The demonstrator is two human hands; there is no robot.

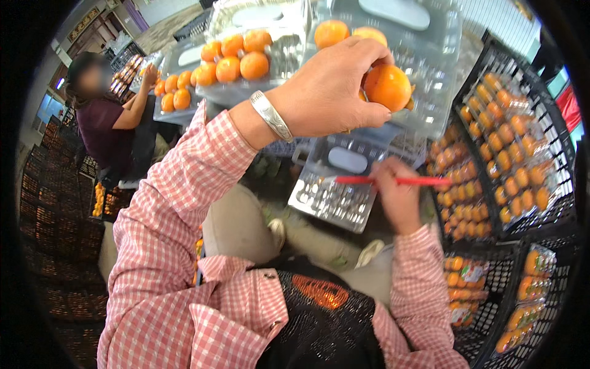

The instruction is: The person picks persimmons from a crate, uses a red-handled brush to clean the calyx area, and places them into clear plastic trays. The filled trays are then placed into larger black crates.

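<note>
My left hand (pixel 318 85), with a silver bracelet at the wrist, grips a round orange fruit (pixel 388 87) that looks like a persimmon with a small brown calyx. It is over an open clear plastic clamshell tray (pixel 431 69), where more fruit (pixel 332 33) sits at the far side. My right hand (pixel 397 191) is lower and closer to me, closed around a slim red stick-like tool (pixel 421 181); its exact kind is unclear. Behind the tool lies another clear clamshell (pixel 334 200) without fruit; whether my right hand touches it I cannot tell.
Further left, clear trays hold rows of orange fruit (pixel 229 69). A co-worker in a dark top (pixel 99 120) sits beyond them. Black plastic crates (pixel 560 184) with packed fruit line the right side. Stacked dark crates (pixel 50 221) stand at far left.
</note>
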